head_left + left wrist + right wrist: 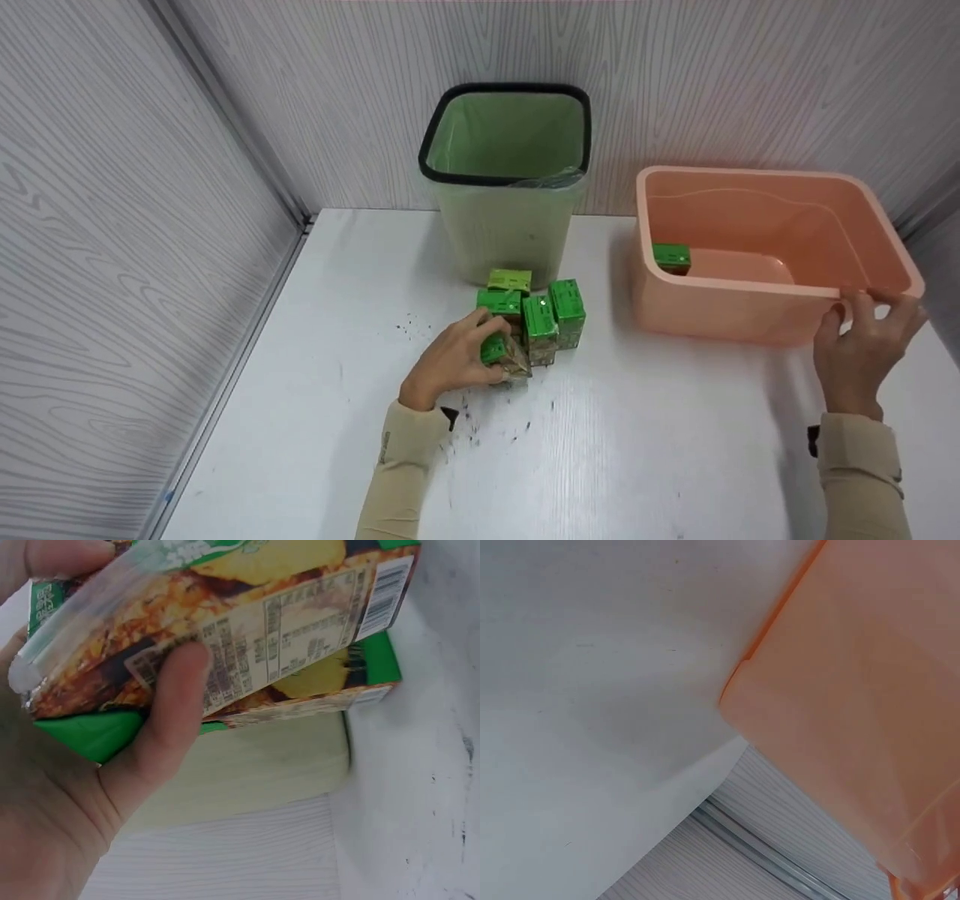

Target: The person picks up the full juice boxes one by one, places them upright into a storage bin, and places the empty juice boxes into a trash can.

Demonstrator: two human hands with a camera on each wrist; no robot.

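My left hand (452, 358) grips a small green carton (516, 360) with a food picture, tilted in the fingers. In the left wrist view, thumb and fingers clasp this carton's printed side (300, 622), with a barcode at its end and clear plastic along its edge. Right beside it several similar cartons stand close together, among them a green carton (540, 319) and a lighter green carton (510, 280). My right hand (862, 349) holds the front rim of a salmon-pink bin (735, 307) near its right corner. One green carton (671, 256) lies inside at the bin's left.
A pale green waste bin (502, 225) with a black rim and a clear liner stands behind the cartons. The white table (637, 450) bears dark specks and scuffs. Wood-grain panels (337, 97) rise at the back and left.
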